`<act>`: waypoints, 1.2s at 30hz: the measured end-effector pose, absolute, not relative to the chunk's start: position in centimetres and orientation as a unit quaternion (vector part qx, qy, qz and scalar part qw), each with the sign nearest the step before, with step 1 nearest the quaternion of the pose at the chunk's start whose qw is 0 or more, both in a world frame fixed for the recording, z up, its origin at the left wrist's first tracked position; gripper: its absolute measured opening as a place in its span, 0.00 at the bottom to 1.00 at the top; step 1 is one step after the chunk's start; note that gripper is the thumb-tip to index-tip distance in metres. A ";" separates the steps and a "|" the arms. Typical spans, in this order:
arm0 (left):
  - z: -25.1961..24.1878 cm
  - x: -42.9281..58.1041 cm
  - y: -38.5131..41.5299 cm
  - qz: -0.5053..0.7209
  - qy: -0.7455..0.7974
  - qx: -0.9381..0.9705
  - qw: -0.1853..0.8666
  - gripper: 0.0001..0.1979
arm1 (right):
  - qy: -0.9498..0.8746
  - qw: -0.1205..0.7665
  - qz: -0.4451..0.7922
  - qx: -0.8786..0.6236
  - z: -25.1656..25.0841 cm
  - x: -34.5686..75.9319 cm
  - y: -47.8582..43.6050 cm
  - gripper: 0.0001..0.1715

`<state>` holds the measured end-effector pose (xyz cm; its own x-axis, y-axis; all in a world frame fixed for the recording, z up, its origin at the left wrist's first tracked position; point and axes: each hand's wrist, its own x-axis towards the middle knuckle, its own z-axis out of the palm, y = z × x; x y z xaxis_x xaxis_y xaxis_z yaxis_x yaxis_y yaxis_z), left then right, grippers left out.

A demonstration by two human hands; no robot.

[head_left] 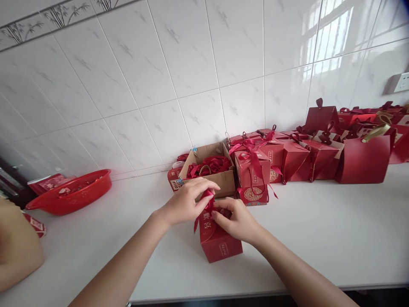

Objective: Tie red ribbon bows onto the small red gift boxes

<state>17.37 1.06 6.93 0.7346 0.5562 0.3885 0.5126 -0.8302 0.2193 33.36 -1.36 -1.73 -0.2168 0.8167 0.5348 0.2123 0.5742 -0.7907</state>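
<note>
A red gift box (223, 245) with pale printed characters stands on the white counter in front of me. On its top sits a red ribbon (209, 202), one loose tail hanging down the left side. My left hand (191, 200) pinches the ribbon between thumb and fingers from the upper left. From the right, my right hand (236, 219) is closed on the ribbon too, close above the box lid. The hands partly cover the knot, so its shape is hard to make out.
Behind the box stands an open cardboard carton (225, 181) full of red ribbon. Right of it, stacked red gift boxes (252, 170) and several more line the tiled wall. A red plastic basin (76, 200) lies left, near a beige rounded thing (19, 247). The counter's front edge (204, 297) runs below.
</note>
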 end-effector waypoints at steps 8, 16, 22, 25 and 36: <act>6.9 18.6 4.3 0.306 0.431 0.835 -0.151 0.14 | -0.681 0.500 0.404 -0.351 -2.0 33.3 -1.1 0.15; 4.8 17.0 0.5 0.256 0.489 0.804 0.220 0.17 | -0.667 0.510 0.418 -0.347 -1.9 33.6 -1.4 0.17; 2.0 16.3 -0.5 0.366 0.470 0.755 0.273 0.10 | -0.696 0.517 0.323 -0.380 -2.2 33.4 -1.5 0.16; 1.4 16.2 -0.5 0.385 0.443 0.752 0.301 0.08 | -0.717 0.520 0.261 -0.384 -2.2 33.3 -1.5 0.16; 0.9 16.4 -0.5 0.390 0.443 0.730 0.343 0.09 | -0.713 0.556 0.191 -0.383 -2.5 33.5 -1.6 0.14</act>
